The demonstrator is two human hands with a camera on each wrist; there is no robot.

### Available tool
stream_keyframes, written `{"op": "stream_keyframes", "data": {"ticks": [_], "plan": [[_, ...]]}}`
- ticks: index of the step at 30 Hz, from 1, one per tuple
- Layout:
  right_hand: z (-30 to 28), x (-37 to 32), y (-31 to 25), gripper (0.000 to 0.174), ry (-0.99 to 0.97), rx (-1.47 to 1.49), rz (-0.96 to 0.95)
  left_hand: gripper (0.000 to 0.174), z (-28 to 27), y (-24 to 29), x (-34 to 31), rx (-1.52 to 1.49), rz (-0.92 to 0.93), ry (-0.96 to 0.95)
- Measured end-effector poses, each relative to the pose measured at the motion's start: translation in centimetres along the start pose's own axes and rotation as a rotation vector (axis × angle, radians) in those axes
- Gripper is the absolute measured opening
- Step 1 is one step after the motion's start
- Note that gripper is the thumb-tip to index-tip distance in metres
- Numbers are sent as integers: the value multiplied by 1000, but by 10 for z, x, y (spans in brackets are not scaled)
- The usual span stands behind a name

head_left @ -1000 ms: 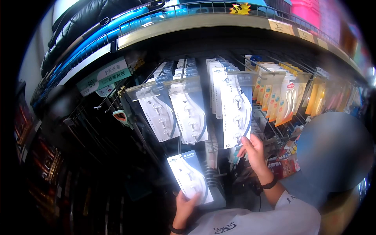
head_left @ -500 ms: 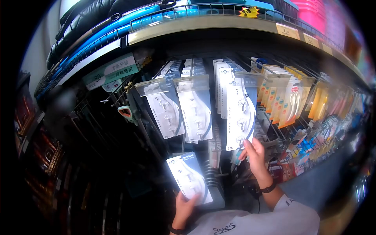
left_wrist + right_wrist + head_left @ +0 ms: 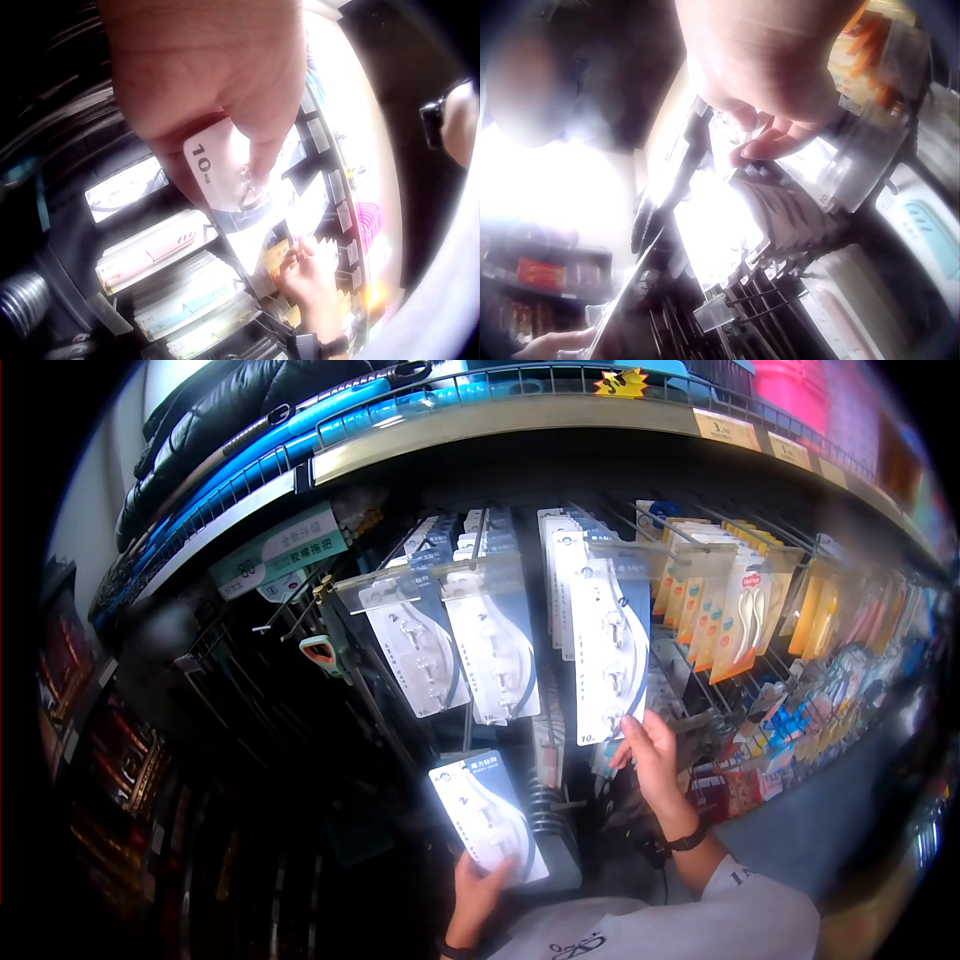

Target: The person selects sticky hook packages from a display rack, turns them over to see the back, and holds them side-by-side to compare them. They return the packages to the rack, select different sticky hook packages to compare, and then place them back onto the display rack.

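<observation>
Across twelve o'clock in the head view we see a long shelf [image 3: 540, 412] with a wire rail along its edge. A pale printed shirt [image 3: 680, 925] fills five o'clock. Below the shelf hang rows of packs: orange-bottomed packs [image 3: 742, 625] just short of three o'clock, and white-and-blue hook cards [image 3: 493, 645] around the dial's centre, another row of them toward nine. At ten o'clock we find a green sign [image 3: 285, 555].

Just right of centre, toward three, hangs a front hook card [image 3: 608, 640] with clear hooks down its face. At six o'clock, below the hanging rows and apart from them, we see the loose hook card [image 3: 487, 815], its top leaning toward eleven. The left hand [image 3: 478, 890] pinches its lower end, thumb across the front and fingers behind. The right hand [image 3: 655, 765], at four o'clock, has a fingertip on the lower right corner of the front hook card; we cannot tell whether its bent fingers are pressed together on the card or merely touching it.

Smaller yet, we spot a yellow star-shaped tag [image 3: 620, 382] at one o'clock and a dark wristband [image 3: 687, 839] between four and five.
</observation>
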State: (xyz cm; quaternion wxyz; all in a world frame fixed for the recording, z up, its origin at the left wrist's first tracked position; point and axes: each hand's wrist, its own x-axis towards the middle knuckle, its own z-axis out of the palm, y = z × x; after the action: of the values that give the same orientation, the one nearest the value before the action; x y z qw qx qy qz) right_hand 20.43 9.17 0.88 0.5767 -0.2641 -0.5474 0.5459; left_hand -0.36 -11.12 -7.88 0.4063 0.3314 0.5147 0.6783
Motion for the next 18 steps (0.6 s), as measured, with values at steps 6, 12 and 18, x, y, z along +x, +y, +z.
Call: {"op": "stream_keyframes", "data": {"ticks": [6,12,18], "plan": [[-1,4,-2,26,6,-4,-19,45,5,6,-1,26,-47,-12],[-2,3,1,28,-7,-8,6,44,4,5,-3,48,-62,0],[-4,3,6,30,-14,-2,5,43,5,5,-4,16,-49,-7]]}}
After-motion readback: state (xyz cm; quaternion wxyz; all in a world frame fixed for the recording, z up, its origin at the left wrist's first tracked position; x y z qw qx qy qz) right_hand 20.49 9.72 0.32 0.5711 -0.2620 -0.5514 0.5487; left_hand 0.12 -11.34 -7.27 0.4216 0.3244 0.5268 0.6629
